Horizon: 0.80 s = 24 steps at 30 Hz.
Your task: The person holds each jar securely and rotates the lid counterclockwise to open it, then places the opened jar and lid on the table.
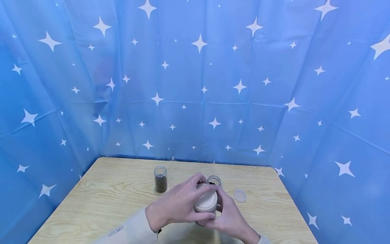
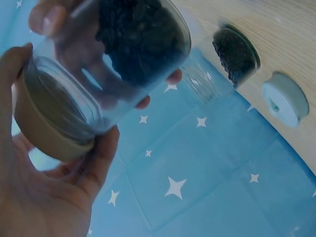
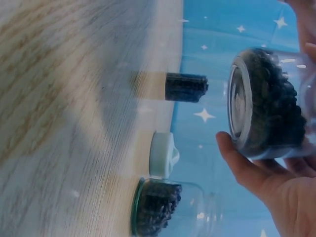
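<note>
Both hands hold a clear jar [image 2: 143, 39] partly filled with dark, bean-like pieces, lifted above the table and tilted. My left hand [image 1: 179, 203] grips its round lid [image 1: 206, 202], which looks pale from above and tan at the side in the left wrist view, with fingers curled round the rim. My right hand [image 3: 276, 192] holds the jar's glass body, thumb and fingers on opposite sides. The lid sits on the jar's mouth. Behind the hands stands a lidless jar [image 1: 214, 179] with similar dark contents, partly hidden in the head view.
A slimmer open jar [image 1: 160, 183] with dark contents stands to the left on the wooden table [image 1: 122, 196]. A flat translucent disc [image 1: 240, 195] lies to the right. A pale green lid [image 3: 162, 154] with a raised knob rests between the jars. Blue star-patterned curtain [image 1: 182, 84] surrounds the table.
</note>
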Each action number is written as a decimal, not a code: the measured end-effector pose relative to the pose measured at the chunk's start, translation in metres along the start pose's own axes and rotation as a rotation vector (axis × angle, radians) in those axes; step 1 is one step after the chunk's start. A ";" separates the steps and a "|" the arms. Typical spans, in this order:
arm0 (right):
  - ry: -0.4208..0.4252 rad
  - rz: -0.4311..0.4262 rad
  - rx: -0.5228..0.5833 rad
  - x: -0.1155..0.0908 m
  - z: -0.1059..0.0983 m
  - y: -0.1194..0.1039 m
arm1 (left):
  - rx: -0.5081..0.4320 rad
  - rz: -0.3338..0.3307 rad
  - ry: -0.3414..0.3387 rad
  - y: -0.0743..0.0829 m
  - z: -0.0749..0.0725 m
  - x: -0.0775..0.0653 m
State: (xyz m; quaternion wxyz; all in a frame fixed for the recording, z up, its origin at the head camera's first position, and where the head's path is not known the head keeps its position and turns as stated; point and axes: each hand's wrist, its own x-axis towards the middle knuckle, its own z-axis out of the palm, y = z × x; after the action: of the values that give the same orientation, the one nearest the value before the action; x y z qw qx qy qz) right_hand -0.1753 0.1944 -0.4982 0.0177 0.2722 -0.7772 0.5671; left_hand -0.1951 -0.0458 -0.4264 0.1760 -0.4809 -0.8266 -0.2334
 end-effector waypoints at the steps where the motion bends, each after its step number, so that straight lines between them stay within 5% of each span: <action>1: 0.000 0.009 0.003 0.000 0.000 0.000 | 0.003 -0.015 0.007 0.001 0.001 0.000; 8: 0.018 -0.007 -0.010 -0.001 0.002 -0.001 | 0.052 -0.102 0.040 0.008 0.004 0.001; 24: 0.028 -0.012 0.003 -0.001 0.002 0.000 | 0.046 -0.136 0.052 0.011 0.004 0.003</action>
State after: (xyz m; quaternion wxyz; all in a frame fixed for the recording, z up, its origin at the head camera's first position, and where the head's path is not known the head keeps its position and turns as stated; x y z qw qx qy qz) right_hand -0.1739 0.1927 -0.4988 0.0317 0.2690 -0.7743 0.5720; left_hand -0.1869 -0.0367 -0.4263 0.1923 -0.4133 -0.8577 -0.2380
